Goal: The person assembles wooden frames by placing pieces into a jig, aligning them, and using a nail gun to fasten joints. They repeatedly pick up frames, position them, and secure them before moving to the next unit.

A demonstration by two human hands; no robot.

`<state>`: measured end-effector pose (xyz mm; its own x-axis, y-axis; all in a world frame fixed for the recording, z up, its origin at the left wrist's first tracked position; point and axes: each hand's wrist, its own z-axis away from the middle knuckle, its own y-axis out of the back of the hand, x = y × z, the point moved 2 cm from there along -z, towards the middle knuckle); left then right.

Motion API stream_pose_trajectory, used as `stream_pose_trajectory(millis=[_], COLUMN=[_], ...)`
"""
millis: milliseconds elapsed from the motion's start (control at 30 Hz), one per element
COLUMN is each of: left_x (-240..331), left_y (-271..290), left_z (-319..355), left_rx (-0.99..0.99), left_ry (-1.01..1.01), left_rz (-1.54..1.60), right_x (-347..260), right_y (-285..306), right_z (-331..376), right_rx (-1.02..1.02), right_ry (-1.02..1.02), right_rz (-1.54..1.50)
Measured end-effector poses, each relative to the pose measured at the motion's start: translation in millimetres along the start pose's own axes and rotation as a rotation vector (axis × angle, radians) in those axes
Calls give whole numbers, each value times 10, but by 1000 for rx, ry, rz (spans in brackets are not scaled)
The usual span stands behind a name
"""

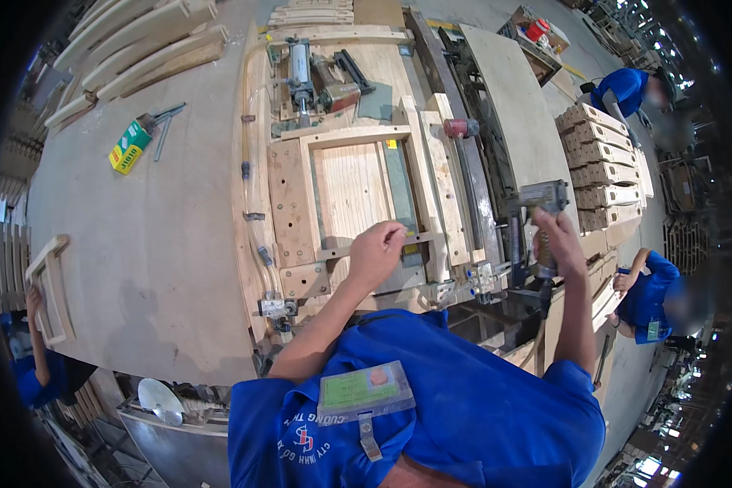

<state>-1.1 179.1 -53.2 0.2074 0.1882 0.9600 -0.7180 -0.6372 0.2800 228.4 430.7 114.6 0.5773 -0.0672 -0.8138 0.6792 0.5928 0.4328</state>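
My right hand [558,237] is wrapped round the handle of a pneumatic nail gun [545,196], held up to the right of the workbench jig. My left hand [377,254] is closed, its fingertips pinched together, above the near rail of a light wooden frame [358,135]. Whether something small sits in that pinch is hidden. The frame lies flat in the jig, beside a drilled wooden block [289,195] on its left. A narrow rail [419,237] crosses the frame's near end, close to my left hand.
Beyond the frame lie a pneumatic cylinder [300,69] and a second nail gun [333,88]. A red-headed mallet [461,128] rests on the right. On the left board sits a green-yellow box [130,148] beside nail strips [163,134]. Stacked wooden parts [602,163] and several co-workers surround the bench.
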Motion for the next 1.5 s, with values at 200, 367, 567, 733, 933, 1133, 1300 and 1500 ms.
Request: stream_pose_trajectory(millis=[200,367,567,733,933,1133,1300,1500], left_x=[-128,-112,-167,-227,-235,-248,-161,76], left_y=[-596,-840,-892,-919,-905,-905,-868,-720], left_z=[105,108,143,160,148,168,94,-246], left_rx=[-620,-754,-665,-642,-672,-645,-676,-452], left_ry=[256,410,445,402,444,438,417,388], left_rz=[203,205,169,189,150,195,102,145], right_x=[296,634,701,716,700,747,805,270], right_y=[-1121,-1419,-1481,-1519,-1548,-1566,-1487,-1550], right_z=[365,265,228,234,216,221,176,-161], right_rx=[-108,-152,-149,-139,-173,-150,-147,-148], right_ry=[-26,-29,-49,4,-2,13,-29,11], right_rz=[-89,-5,168,354,416,331,274,-29])
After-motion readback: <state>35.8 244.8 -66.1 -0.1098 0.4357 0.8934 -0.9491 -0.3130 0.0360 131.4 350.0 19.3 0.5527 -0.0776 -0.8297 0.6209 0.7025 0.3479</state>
